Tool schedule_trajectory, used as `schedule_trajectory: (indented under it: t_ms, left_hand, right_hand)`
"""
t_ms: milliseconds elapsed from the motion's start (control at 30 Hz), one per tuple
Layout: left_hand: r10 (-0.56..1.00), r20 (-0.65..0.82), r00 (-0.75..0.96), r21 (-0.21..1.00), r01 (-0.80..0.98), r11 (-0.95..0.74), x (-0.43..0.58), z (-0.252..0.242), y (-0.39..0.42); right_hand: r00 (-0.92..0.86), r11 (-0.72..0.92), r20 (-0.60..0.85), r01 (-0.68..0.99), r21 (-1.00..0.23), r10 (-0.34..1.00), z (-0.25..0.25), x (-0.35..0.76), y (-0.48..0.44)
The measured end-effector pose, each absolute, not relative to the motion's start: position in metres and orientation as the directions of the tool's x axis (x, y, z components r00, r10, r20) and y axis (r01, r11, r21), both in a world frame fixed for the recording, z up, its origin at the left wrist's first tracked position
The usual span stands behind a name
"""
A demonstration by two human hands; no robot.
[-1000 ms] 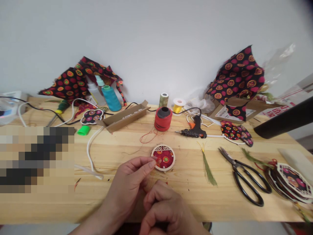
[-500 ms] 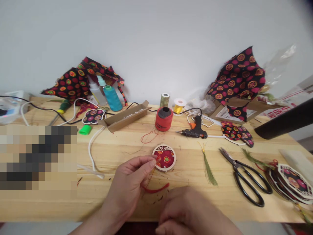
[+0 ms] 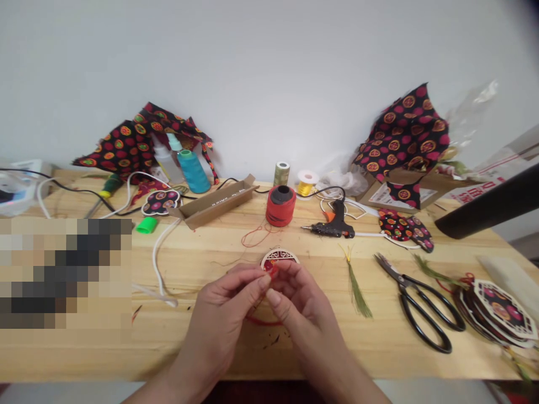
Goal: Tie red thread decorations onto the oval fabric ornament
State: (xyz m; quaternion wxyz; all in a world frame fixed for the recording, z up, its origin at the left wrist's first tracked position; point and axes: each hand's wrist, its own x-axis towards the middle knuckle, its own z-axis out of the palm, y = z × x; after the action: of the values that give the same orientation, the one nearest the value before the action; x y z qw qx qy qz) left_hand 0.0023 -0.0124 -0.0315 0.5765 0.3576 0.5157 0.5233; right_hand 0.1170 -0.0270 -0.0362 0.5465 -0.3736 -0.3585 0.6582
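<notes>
"Above the front part of the wooden table (image 3: 213, 240), what is the left hand (image 3: 221, 317) holding?"

"It is pinching a red cord (image 3: 274, 271) between thumb and forefinger, with the tips pressing together on it."

"State the condition of the right hand (image 3: 315, 320)."

"Its thumb and forefinger are facing the left fingertips, close about the same cord. I cannot tell whether they are gripping it. Its remaining fingers are curling side by side."

"Where is the cord positioned?"

"It is sitting between the two hands, clear of their palms. A curved red strand (image 3: 266, 323) is showing lower down, between the hands; its connection to the cord is hidden."

"Identify the component directly behind."

"A round fretwork frame (image 3: 280, 255) with patterned red fabric is lying on the table just beyond the fingertips, which are covering its lower part."

"List the surrounding items."

"A cone of red thread (image 3: 280, 209) is standing farther back. To the right, a glue gun (image 3: 334, 225) is lying on its side, a green tassel (image 3: 357, 289) is resting nearer, and black-handled scissors (image 3: 421, 300) are lying with their blades apart."
</notes>
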Motion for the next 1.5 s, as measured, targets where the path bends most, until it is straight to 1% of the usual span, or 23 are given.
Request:
schedule_trajectory:
  t_ms: [167, 300, 367, 467, 633, 733, 833, 967, 1133, 1233, 1333, 1400, 1500]
  left_hand:
    - [0.972, -0.226, -0.058, 0.955, -0.211, 0.210, 0.001, -0.033, -0.014]
    - [0.974, -0.225, -0.034, 0.967, -0.132, 0.218, -0.001, -0.033, -0.014]
    - [0.977, -0.213, -0.032, 0.973, -0.096, 0.209, -0.002, -0.033, -0.014]
    - [0.978, -0.207, -0.026, 0.976, -0.068, 0.205, -0.002, -0.032, -0.012]
    - [0.981, -0.192, -0.021, 0.981, -0.016, 0.192, -0.001, -0.032, -0.012]
    - [0.988, -0.151, -0.024, 0.988, 0.038, 0.151, -0.002, -0.031, -0.012]
    - [0.994, -0.105, -0.021, 0.993, 0.059, 0.107, -0.003, -0.031, -0.012]
    - [0.996, -0.086, -0.017, 0.993, 0.083, 0.087, -0.004, -0.032, -0.013]
    - [0.992, -0.128, -0.007, 0.987, 0.101, 0.128, -0.005, -0.032, -0.016]
    - [0.993, -0.122, -0.002, 0.989, 0.084, 0.122, -0.005, -0.032, -0.015]
    - [0.995, -0.101, 0.020, 0.992, 0.083, 0.099, -0.004, -0.033, -0.014]
    - [0.996, -0.090, 0.008, 0.992, 0.089, 0.089, -0.004, -0.033, -0.014]
    - [0.996, -0.091, 0.003, 0.992, 0.087, 0.091, -0.005, -0.033, -0.016]
  right_hand:
    - [-0.171, -0.284, -0.227, -0.523, -0.804, 0.959, -0.038, 0.119, -0.026]
    - [-0.215, -0.373, -0.305, -0.522, -0.767, 0.928, -0.042, 0.119, -0.028]
    - [-0.204, -0.400, -0.344, -0.481, -0.780, 0.917, -0.043, 0.119, -0.029]
    - [-0.137, -0.385, -0.360, -0.334, -0.860, 0.923, -0.042, 0.121, -0.030]
    - [-0.044, -0.231, -0.228, -0.116, -0.966, 0.973, -0.034, 0.121, -0.032]
    - [-0.004, -0.153, -0.153, -0.008, -0.988, 0.988, -0.032, 0.120, -0.034]
    - [-0.001, -0.074, -0.074, 0.059, -0.995, 0.997, -0.035, 0.120, -0.037]
    - [-0.030, 0.039, 0.035, 0.127, -0.991, 0.999, -0.038, 0.120, -0.040]
    - [-0.062, 0.135, 0.125, 0.187, -0.973, 0.990, -0.035, 0.122, -0.042]
    - [-0.058, 0.136, 0.127, 0.201, -0.970, 0.990, -0.035, 0.122, -0.042]
    - [0.012, 0.067, 0.070, 0.187, -0.980, 0.997, -0.038, 0.122, -0.040]
    - [0.058, 0.050, 0.061, 0.180, -0.982, 0.996, -0.041, 0.121, -0.039]
    - [0.087, 0.143, 0.169, 0.247, -0.958, 0.982, -0.046, 0.120, -0.039]
